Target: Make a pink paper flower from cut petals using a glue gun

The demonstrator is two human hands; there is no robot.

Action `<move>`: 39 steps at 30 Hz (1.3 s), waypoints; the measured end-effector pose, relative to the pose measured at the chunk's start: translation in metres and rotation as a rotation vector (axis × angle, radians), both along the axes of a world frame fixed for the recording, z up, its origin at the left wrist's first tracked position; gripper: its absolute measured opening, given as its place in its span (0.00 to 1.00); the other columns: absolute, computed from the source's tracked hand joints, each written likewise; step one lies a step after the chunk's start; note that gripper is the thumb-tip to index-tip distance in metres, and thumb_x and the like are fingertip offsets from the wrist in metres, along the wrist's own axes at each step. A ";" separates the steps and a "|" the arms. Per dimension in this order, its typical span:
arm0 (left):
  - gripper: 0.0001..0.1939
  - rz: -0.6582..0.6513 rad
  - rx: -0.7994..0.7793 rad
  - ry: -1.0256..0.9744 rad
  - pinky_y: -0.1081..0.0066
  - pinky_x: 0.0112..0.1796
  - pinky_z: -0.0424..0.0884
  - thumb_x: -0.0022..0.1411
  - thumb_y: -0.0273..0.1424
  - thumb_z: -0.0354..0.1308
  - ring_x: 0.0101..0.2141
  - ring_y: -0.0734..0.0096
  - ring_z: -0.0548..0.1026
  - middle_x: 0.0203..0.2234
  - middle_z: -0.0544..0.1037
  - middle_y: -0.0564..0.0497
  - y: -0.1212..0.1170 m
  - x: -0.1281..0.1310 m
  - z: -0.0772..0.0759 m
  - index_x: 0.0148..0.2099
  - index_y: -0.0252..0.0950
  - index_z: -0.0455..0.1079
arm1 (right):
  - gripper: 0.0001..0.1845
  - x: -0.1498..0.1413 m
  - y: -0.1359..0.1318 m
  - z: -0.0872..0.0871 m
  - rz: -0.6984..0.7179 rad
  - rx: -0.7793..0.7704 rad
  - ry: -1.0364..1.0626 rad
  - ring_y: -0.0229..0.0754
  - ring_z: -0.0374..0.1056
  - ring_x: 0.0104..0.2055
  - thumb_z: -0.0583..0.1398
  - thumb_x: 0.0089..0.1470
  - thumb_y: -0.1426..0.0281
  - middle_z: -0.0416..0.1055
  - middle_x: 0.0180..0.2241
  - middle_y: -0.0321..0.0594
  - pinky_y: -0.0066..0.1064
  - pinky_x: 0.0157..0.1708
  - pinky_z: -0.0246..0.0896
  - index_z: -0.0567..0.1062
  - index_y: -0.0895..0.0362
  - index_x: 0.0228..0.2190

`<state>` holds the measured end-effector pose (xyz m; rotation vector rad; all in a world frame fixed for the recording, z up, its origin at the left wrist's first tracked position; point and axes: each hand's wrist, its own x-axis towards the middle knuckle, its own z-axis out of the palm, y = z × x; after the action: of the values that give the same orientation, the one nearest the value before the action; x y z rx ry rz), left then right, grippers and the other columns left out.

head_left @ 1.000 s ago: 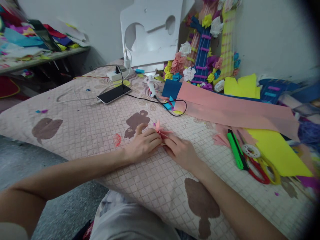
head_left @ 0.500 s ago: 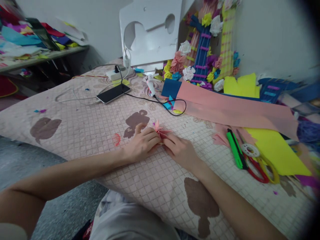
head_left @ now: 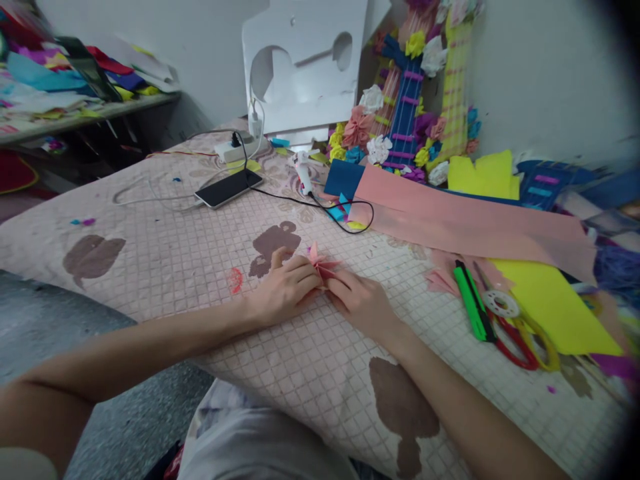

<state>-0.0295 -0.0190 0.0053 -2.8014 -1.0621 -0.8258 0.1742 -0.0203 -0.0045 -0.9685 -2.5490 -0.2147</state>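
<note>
A small folded pink paper piece point(head_left: 321, 263) lies on the pink checked mat point(head_left: 190, 260) in the middle of the view. My left hand point(head_left: 285, 290) rests on the mat with its fingers curled and pinched on the left side of the paper. From the right, my right hand point(head_left: 363, 303) meets it, fingertips pressed on the same paper. Both hands touch each other at the fold.
A green utility knife point(head_left: 472, 300), red and yellow scissors point(head_left: 525, 337) and a tape roll point(head_left: 500, 303) lie to the right on yellow paper point(head_left: 560, 300). A long pink sheet point(head_left: 475, 220), a phone point(head_left: 229, 187), a glue gun point(head_left: 303, 170) with black cord, and paper-flower decorations point(head_left: 400, 113) sit farther back.
</note>
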 end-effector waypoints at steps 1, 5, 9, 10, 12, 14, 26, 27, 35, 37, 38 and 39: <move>0.09 0.000 -0.003 -0.001 0.55 0.50 0.52 0.66 0.29 0.48 0.39 0.67 0.70 0.33 0.76 0.51 0.000 0.000 0.000 0.37 0.37 0.70 | 0.12 0.000 0.000 0.000 0.005 0.002 -0.001 0.37 0.67 0.31 0.51 0.60 0.73 0.72 0.37 0.43 0.30 0.29 0.61 0.74 0.57 0.37; 0.09 -0.006 -0.011 -0.008 0.55 0.50 0.52 0.66 0.29 0.48 0.39 0.67 0.70 0.33 0.77 0.51 0.001 0.000 0.000 0.36 0.37 0.70 | 0.12 -0.001 -0.001 0.001 0.006 -0.004 0.004 0.38 0.67 0.32 0.51 0.61 0.72 0.72 0.38 0.43 0.30 0.31 0.62 0.74 0.57 0.38; 0.08 -0.017 -0.020 -0.018 0.55 0.50 0.52 0.65 0.28 0.49 0.39 0.67 0.70 0.34 0.77 0.52 0.002 -0.001 -0.001 0.37 0.38 0.70 | 0.12 -0.001 -0.001 0.001 -0.003 -0.038 0.013 0.38 0.67 0.33 0.51 0.61 0.71 0.72 0.39 0.44 0.30 0.32 0.62 0.73 0.58 0.38; 0.08 -0.016 -0.023 -0.020 0.55 0.50 0.52 0.65 0.28 0.49 0.39 0.67 0.70 0.34 0.77 0.52 0.002 -0.001 -0.001 0.37 0.38 0.70 | 0.12 -0.001 -0.001 0.000 -0.002 -0.045 0.014 0.38 0.67 0.34 0.51 0.61 0.71 0.72 0.39 0.44 0.30 0.32 0.62 0.73 0.58 0.38; 0.08 -0.014 -0.029 -0.019 0.55 0.50 0.52 0.65 0.28 0.49 0.39 0.67 0.70 0.33 0.77 0.52 0.002 -0.001 -0.001 0.37 0.38 0.70 | 0.12 -0.001 0.000 0.000 -0.001 -0.050 0.015 0.38 0.67 0.34 0.50 0.61 0.71 0.72 0.39 0.44 0.30 0.32 0.62 0.73 0.58 0.37; 0.08 -0.012 -0.032 -0.016 0.55 0.50 0.52 0.65 0.28 0.49 0.39 0.67 0.70 0.33 0.77 0.51 0.002 -0.001 -0.001 0.37 0.37 0.70 | 0.12 -0.002 0.000 0.000 -0.004 -0.037 0.015 0.38 0.67 0.33 0.50 0.61 0.71 0.72 0.38 0.43 0.30 0.32 0.61 0.73 0.58 0.37; 0.07 -0.019 -0.026 -0.021 0.56 0.50 0.51 0.64 0.27 0.50 0.39 0.68 0.70 0.34 0.77 0.52 0.002 -0.002 -0.003 0.36 0.38 0.69 | 0.10 -0.004 0.000 -0.003 -0.008 0.045 0.014 0.36 0.66 0.31 0.52 0.59 0.73 0.72 0.36 0.41 0.29 0.29 0.59 0.73 0.58 0.34; 0.07 -0.016 -0.028 -0.017 0.56 0.50 0.51 0.64 0.27 0.50 0.39 0.68 0.70 0.34 0.77 0.52 0.002 -0.002 -0.003 0.36 0.37 0.69 | 0.10 -0.004 0.000 -0.003 -0.008 0.047 0.015 0.36 0.66 0.31 0.52 0.59 0.73 0.72 0.36 0.41 0.29 0.29 0.59 0.73 0.58 0.34; 0.10 -0.008 -0.020 0.006 0.55 0.51 0.51 0.66 0.29 0.48 0.39 0.68 0.70 0.33 0.76 0.51 0.001 -0.001 -0.001 0.35 0.37 0.69 | 0.10 -0.005 -0.001 0.000 0.010 0.049 0.014 0.37 0.67 0.31 0.53 0.59 0.71 0.72 0.36 0.41 0.29 0.29 0.60 0.74 0.57 0.35; 0.10 -0.011 -0.021 0.013 0.55 0.51 0.51 0.66 0.30 0.47 0.38 0.68 0.70 0.33 0.76 0.51 0.000 -0.001 -0.001 0.35 0.37 0.69 | 0.09 -0.005 -0.001 -0.001 0.014 0.039 0.017 0.37 0.67 0.31 0.53 0.59 0.71 0.72 0.37 0.41 0.29 0.29 0.60 0.74 0.57 0.35; 0.10 -0.013 -0.024 0.016 0.55 0.51 0.51 0.66 0.30 0.48 0.39 0.68 0.70 0.33 0.76 0.51 0.000 -0.001 -0.001 0.35 0.37 0.69 | 0.09 -0.004 -0.001 -0.001 0.015 0.030 0.020 0.37 0.67 0.31 0.53 0.59 0.71 0.72 0.37 0.41 0.30 0.29 0.61 0.73 0.57 0.35; 0.10 -0.014 -0.027 0.018 0.55 0.51 0.51 0.66 0.30 0.48 0.39 0.68 0.70 0.33 0.76 0.51 0.000 -0.001 -0.001 0.36 0.37 0.69 | 0.09 -0.004 -0.001 -0.001 0.016 0.017 0.026 0.38 0.67 0.31 0.53 0.59 0.71 0.72 0.37 0.41 0.30 0.30 0.61 0.73 0.58 0.35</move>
<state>-0.0309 -0.0189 0.0047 -2.8360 -1.0613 -0.7921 0.1704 -0.0213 -0.0057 -0.9386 -2.5264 -0.2181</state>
